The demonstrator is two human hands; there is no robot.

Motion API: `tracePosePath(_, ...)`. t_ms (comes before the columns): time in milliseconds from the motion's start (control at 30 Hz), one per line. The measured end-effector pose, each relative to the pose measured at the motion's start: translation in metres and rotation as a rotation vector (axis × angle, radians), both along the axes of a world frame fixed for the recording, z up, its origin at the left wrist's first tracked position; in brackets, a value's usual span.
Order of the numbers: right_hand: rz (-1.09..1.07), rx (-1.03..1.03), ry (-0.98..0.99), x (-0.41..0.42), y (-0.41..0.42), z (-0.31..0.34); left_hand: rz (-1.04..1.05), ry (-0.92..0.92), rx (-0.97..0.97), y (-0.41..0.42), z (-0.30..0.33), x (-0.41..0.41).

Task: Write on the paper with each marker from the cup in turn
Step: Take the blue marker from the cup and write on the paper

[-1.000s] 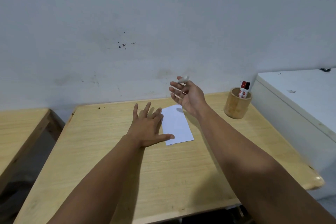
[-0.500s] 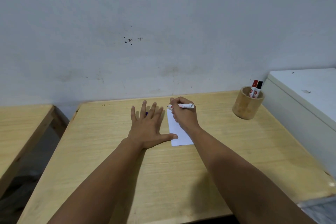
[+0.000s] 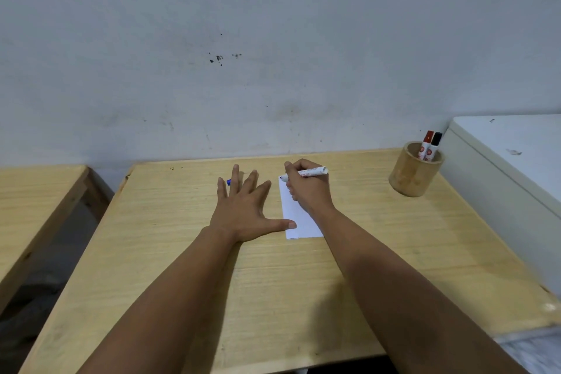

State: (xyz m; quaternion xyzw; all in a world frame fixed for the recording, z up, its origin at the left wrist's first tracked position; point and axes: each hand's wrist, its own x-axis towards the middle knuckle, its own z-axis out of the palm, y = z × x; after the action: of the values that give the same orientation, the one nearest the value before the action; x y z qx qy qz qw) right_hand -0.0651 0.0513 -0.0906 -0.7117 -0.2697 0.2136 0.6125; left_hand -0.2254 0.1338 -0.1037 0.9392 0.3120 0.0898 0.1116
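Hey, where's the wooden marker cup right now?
The wooden cup stands at the table's far right corner, beside the white cabinet, right of the right hand.

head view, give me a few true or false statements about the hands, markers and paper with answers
1. The right hand holds a marker with its tip at the far edge of the paper. True.
2. The cup holds three markers. False: two show, a red-capped marker and a black-capped marker.
3. The left hand lies flat on the table, its thumb on the paper's edge. True.
4. The cup stands left of the paper. False: it stands to the right.
5. The left hand grips a marker. False: it is open and flat.
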Motion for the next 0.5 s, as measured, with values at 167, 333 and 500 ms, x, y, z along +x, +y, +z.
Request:
tracePosePath(167,0.017,-0.019,0.016,0.0019,0.0015,-0.0008,0.007,0.029,0.006,-0.0005,0.0007,-0.0026)
tracePosePath(333,-0.004,-0.017,0.007,0.0000,0.0021,-0.0065,0.030,0.049,-0.019,-0.0020,0.0011,-0.0032)
tracePosePath(500,-0.021,-0.020,-0.031,0.0013,0.0024,-0.0092,0.032,0.047,-0.020,-0.0034,0.0020,-0.0031)
